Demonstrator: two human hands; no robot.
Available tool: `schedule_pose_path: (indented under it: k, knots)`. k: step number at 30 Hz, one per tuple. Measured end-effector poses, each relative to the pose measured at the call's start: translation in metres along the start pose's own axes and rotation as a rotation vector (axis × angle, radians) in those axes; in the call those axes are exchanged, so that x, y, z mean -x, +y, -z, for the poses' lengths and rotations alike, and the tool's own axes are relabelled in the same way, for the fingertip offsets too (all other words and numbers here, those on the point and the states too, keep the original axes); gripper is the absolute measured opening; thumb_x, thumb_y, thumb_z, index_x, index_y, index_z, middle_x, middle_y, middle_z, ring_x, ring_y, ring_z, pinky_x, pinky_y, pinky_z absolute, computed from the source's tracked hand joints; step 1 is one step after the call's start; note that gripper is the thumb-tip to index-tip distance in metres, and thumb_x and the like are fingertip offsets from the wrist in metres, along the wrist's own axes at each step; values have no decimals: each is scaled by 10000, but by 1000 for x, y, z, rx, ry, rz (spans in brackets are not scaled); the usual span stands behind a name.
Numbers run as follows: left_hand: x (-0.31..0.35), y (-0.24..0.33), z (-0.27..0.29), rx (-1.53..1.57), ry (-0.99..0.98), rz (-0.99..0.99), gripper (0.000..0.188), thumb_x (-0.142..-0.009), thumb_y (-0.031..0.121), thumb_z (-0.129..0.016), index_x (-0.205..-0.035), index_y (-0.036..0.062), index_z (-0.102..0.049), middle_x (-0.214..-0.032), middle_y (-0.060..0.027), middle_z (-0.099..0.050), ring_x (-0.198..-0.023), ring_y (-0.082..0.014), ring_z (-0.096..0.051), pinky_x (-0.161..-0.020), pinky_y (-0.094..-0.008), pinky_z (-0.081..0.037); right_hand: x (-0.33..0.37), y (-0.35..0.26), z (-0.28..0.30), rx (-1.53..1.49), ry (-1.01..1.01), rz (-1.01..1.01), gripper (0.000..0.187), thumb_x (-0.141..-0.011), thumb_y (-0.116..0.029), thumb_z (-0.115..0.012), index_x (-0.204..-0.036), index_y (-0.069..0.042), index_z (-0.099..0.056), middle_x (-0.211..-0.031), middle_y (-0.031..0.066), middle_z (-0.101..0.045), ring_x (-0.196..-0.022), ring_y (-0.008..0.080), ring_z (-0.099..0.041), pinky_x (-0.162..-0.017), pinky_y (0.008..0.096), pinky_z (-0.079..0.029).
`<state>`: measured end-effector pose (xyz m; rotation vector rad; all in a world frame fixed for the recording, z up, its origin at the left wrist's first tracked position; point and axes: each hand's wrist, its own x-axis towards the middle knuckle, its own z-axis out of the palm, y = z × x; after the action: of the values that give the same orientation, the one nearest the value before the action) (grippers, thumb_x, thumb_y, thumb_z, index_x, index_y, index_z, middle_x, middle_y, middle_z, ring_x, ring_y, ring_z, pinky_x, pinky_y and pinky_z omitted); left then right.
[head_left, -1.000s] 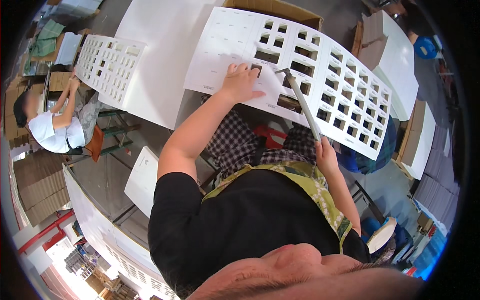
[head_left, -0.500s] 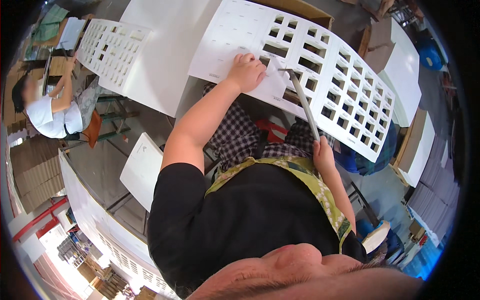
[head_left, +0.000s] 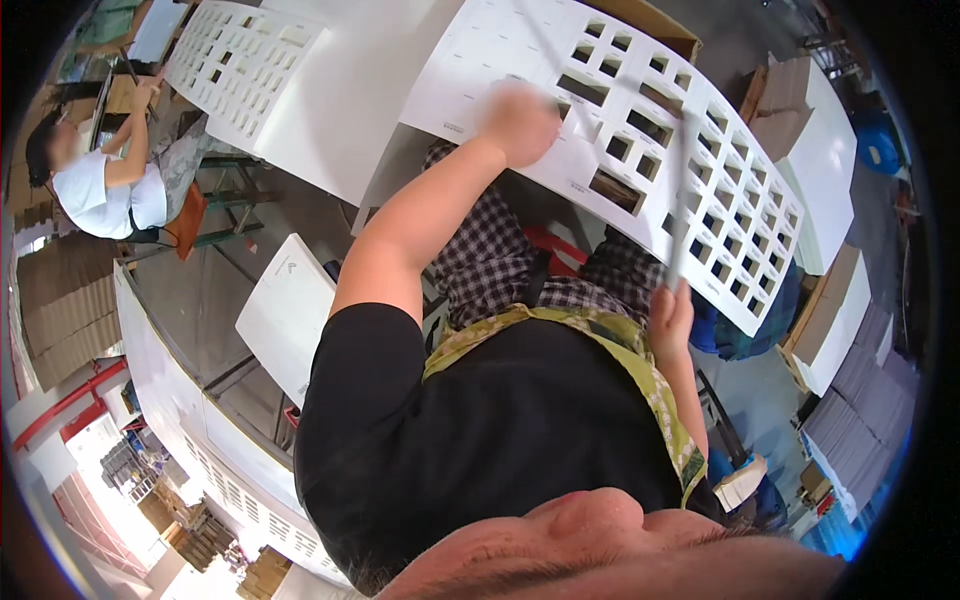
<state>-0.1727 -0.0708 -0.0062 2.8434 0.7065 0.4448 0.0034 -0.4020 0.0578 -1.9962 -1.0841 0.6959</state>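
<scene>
As the right hand [head_left: 671, 318], grip closed around a slender grey tool [head_left: 681, 215], is swinging clear of the left hand [head_left: 521, 125], whose grip is showing too blurred to tell, the white perforated panel [head_left: 590, 145] is lying beyond the checked lap [head_left: 490, 228].

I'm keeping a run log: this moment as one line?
left hand: at white panel | right hand: holding grey rod | co-worker: beside second panel

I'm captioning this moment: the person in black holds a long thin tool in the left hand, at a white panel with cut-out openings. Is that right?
Not quite: the head view shows the long thin tool in the right hand, not the left hand. The white panel with openings is as you say.
</scene>
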Motion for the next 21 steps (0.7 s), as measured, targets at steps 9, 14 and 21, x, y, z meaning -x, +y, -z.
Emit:
schedule_pose_path:
  k: [9,14,21]
  knots:
    - [-3,-5,-1,-24,0,-5,132,-815,265,-577,-868,182,-665,-953,38,-637,-1048,-217,-479,-939,-450,-293,-6,11,-9,198,-106,-57,239,-954,-264,-444,-946,-25,-453,-673,225,-544,-631,450,-527,-543,452,-414]
    - [-2,-3,-4,-46,-17,0,132,-812,267,-581,-863,180,-667,-952,35,-638,-1047,-221,-481,-926,-457,-297,8,35,1,2,17,119,330,-921,-323,-489,-928,6,-461,-644,188,-531,-590,384,-529,-542,421,-415]
    - [0,-3,-4,-24,5,-8,134,-809,271,-581,-856,177,-665,-945,35,-639,-1030,-226,-488,-918,-456,-299,-6,-9,1,155,-116,-117,211,-954,-227,-441,-934,-18,-444,-696,242,-535,-663,461,-524,-567,471,-416]
